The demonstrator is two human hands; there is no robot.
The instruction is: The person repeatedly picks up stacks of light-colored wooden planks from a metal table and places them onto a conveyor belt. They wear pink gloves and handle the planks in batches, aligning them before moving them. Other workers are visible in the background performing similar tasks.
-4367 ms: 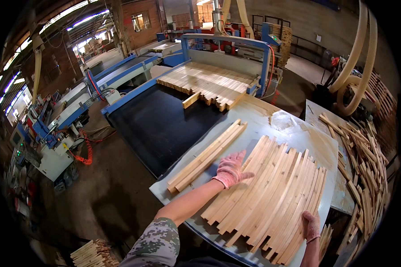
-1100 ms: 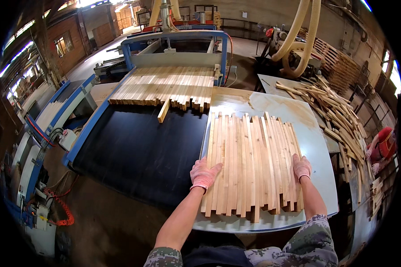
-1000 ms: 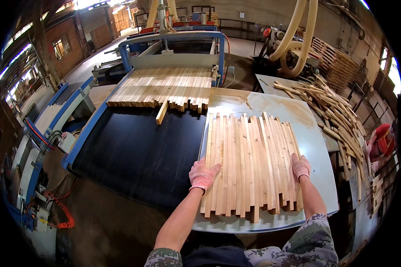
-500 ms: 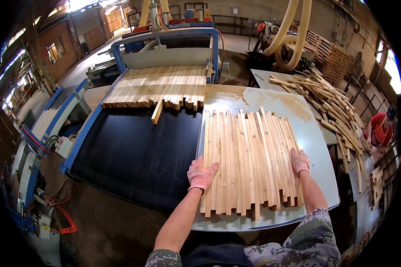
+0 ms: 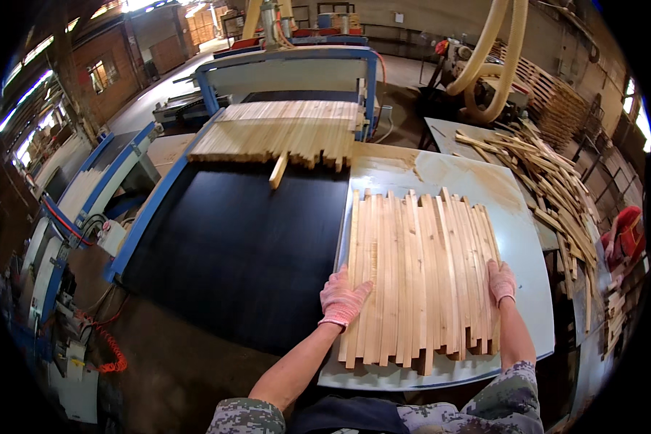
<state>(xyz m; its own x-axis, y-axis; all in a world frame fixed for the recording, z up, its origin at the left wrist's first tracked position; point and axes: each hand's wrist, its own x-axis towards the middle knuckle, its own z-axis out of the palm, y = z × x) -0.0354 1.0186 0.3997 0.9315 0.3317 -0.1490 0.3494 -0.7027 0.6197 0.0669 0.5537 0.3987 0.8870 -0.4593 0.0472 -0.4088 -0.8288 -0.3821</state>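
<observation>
A row of pale wooden strips (image 5: 412,282) lies side by side on a light-blue table (image 5: 532,304), their ends uneven. My left hand (image 5: 343,296), in a pink knit glove, grips the row's left edge, thumb over the top. At the opposite edge my right hand (image 5: 500,282), gloved alike, is closed against the outermost strip. Between them the strips are held pressed together. Left of the table is a black conveyor belt (image 5: 231,253). Another batch of strips (image 5: 275,134) rests on its far part, with one strip (image 5: 278,171) sticking out toward me.
A blue machine frame (image 5: 289,54) with a grey panel spans the belt's far end. Loose strips (image 5: 550,181) lie heaped at the right, near a person in red (image 5: 624,235). Beige hoses (image 5: 484,65) hang behind. More blue machinery (image 5: 87,188) stands at the left.
My view has shifted, and both hands keep their hold on the row. The machine's grey panel sits higher, with dark belt now showing behind the far batch. The person in red has bent lower.
</observation>
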